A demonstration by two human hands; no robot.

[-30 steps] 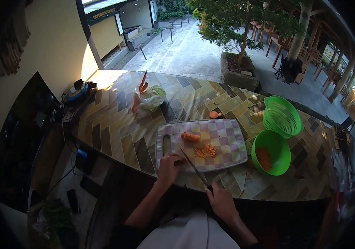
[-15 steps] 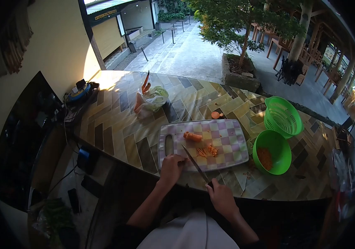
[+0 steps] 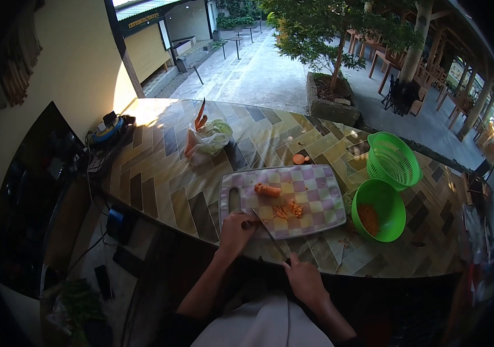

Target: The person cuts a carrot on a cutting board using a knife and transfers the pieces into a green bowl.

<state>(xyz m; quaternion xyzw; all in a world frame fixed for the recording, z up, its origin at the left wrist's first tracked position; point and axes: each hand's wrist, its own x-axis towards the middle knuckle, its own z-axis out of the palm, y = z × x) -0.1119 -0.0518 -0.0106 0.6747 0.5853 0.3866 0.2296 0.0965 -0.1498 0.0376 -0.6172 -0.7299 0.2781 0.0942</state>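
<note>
The knife (image 3: 270,236) is in my right hand (image 3: 305,281), which is closed around its dark handle. Its blade slants up and left over the near edge of the checkered cutting board (image 3: 322,199). My left hand (image 3: 235,236) is at the board's lower left corner, fingers pinched together beside the blade; whatever they hold is too dark and small to name. On the board lie a thick piece of carrot (image 3: 268,189) and, just below it, a small heap of chopped carrot (image 3: 288,210).
Right of the board stand a green bowl (image 3: 394,202) with chopped carrot inside and a green colander (image 3: 394,159). Carrot ends (image 3: 299,159) lie behind the board. A plastic bag (image 3: 212,139) of vegetables sits farther back left. Cables and a power strip (image 3: 107,130) occupy the left corner.
My right hand and the knife have shifted slightly left, and the blade appears thinner, its angle changed. My left hand stays nearly in place. The carrot pieces on the board look the same.
</note>
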